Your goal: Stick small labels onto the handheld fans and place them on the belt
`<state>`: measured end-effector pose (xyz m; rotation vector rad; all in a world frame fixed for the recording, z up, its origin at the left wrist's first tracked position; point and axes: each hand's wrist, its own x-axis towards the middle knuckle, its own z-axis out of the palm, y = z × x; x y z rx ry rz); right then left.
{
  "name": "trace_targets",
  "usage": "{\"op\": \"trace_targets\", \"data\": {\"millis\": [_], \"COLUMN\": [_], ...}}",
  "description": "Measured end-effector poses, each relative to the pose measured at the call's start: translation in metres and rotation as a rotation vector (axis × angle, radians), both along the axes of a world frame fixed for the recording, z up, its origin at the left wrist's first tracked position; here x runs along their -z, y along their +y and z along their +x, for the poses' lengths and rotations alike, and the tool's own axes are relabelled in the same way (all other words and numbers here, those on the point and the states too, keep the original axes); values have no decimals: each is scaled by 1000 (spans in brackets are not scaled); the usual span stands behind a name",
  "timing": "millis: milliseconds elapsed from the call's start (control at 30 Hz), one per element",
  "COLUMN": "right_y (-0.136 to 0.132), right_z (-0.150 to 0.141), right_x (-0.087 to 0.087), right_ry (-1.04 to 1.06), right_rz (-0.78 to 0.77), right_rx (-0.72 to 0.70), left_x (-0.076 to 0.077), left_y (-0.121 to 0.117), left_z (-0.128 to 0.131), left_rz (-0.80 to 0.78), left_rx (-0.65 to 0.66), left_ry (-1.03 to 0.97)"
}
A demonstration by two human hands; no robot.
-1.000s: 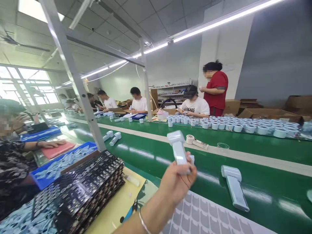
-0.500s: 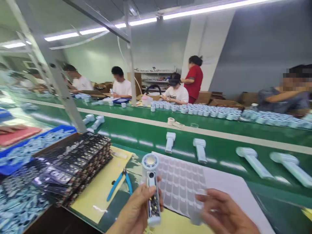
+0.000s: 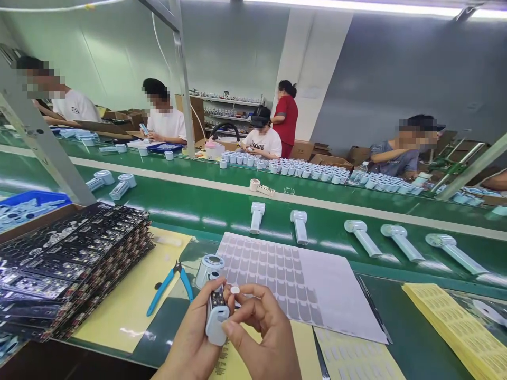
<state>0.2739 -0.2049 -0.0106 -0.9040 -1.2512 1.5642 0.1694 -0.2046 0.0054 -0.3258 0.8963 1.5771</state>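
Note:
My left hand (image 3: pixel 194 332) is closed round the handle of a light blue handheld fan (image 3: pixel 212 264). The fan's round head points away from me, and an exposed circuit board (image 3: pixel 218 298) shows in the open handle. At the near end of the handle is a pale, round-cornered sticker (image 3: pixel 216 326), with the thumb of my right hand (image 3: pixel 263 322) against its edge. My right fingers curl beside the handle, and a small white oval shows at the index fingertip; what it is I cannot tell. Behind the hands lies a sheet of grey stickers (image 3: pixel 259 264).
Blue-handled cutters (image 3: pixel 171 285) lie left, beside stacked circuit boards (image 3: pixel 79 258). Several light blue fans (image 3: pixel 299 224) rest on the green conveyor (image 3: pixel 222 211). Yellow label sheets (image 3: pixel 455 322) are at right. Co-workers sit across the line, and one person in red (image 3: pixel 287 116) stands.
My right hand has come left from the sticker sheet to the fan's handle, bringing the pale sticker. The fan has tilted and moved left in view. The camera has turned right.

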Motion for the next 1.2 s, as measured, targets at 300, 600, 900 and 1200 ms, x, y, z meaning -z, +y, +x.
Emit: {"op": "trace_targets", "data": {"millis": [300,600,900,1200], "right_y": [0,1,-9,14], "right_z": [-4,-3,-4,12], "right_x": [-1,-3,2,29], "right_ry": [-21,-86,-274,-126], "right_rz": [-14,-9,249,102], "right_rx": [13,-8,151,136], "left_x": [-5,-3,-13,3], "left_y": [0,0,-4,-20], "left_z": [2,0,7,-16], "left_rz": [-36,-46,-61,-61], "left_rx": [-35,-26,-49,93], "left_ry": [-55,-82,-196,155]}}
